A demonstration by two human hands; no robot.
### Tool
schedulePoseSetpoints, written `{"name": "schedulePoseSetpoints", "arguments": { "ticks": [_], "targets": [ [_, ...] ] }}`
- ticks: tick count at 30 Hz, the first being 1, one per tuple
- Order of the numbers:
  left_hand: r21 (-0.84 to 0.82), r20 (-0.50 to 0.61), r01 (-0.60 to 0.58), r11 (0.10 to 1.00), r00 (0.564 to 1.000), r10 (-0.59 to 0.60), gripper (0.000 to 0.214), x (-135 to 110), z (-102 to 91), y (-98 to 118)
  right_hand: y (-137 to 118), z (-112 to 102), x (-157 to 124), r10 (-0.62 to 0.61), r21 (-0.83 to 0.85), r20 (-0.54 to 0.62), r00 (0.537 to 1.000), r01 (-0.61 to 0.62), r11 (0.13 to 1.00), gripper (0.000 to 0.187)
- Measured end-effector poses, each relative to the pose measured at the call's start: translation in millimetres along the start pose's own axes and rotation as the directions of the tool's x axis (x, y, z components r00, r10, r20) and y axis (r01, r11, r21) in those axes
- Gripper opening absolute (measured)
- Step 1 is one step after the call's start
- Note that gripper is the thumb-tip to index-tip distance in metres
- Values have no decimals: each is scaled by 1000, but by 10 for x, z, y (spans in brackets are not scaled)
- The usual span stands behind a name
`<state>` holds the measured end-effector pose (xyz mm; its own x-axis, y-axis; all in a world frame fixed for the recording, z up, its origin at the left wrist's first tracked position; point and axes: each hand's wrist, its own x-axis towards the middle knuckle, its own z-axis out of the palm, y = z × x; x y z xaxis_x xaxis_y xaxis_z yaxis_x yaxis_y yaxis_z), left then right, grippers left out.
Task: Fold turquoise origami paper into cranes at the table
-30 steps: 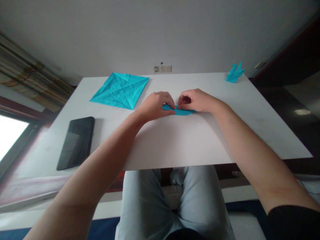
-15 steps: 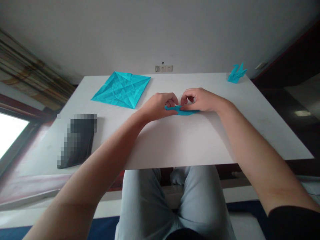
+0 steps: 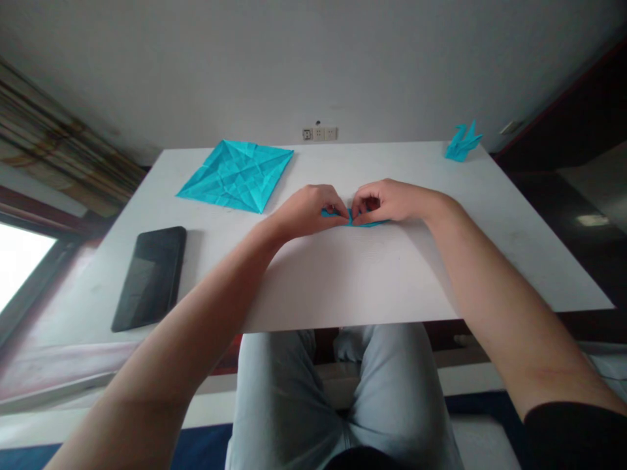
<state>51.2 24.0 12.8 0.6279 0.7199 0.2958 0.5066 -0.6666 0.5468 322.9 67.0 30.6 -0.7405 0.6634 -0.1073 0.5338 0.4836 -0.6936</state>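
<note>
The left hand and right hand have closed together, fingertips pinching a narrow folded strip of turquoise paper (now mostly hidden).

Person in first-person view: bare left hand and bare right hand, black sleeve cuffed on the right arm, dark garment hem at the lap, pale blue denim jeans across both thighs.
</note>
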Motion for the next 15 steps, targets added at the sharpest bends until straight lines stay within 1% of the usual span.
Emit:
{"name": "schedulePoseSetpoints", "arguments": {
  "ticks": [2, 4, 6, 8, 11, 15],
  "targets": [
    [23, -30, 30, 999, 999, -30, 29, 0, 3, -25, 15, 0, 4, -5, -13, -50, 999, 4, 1000, 41],
    [45, -34, 74, 996, 997, -72, 41, -3, 2, -48, 28, 0, 7, -16, -39, -113, 993, 12, 999, 46],
    [60, -4, 106, 993, 994, -106, 41, -6, -4, -59, 45, 0, 11, -24, -70, -134, 991, 15, 997, 47],
    [64, 18, 128, 990, 991, -129, 38, -9, -12, -56, 64, 3, 18, -23, -89, -119, 993, 12, 996, 45],
    [36, 36, 162, 986, 986, -163, 40, -14, -21, -21, 63, 17, 22, -1, -76, -91, 996, -6, 997, 46],
    [-79, 56, 193, 978, 980, -189, 41, -18, -28, 63, -52, 42, -6, 24, 5, -52, 998, -24, 1000, 45]
  ]
}}
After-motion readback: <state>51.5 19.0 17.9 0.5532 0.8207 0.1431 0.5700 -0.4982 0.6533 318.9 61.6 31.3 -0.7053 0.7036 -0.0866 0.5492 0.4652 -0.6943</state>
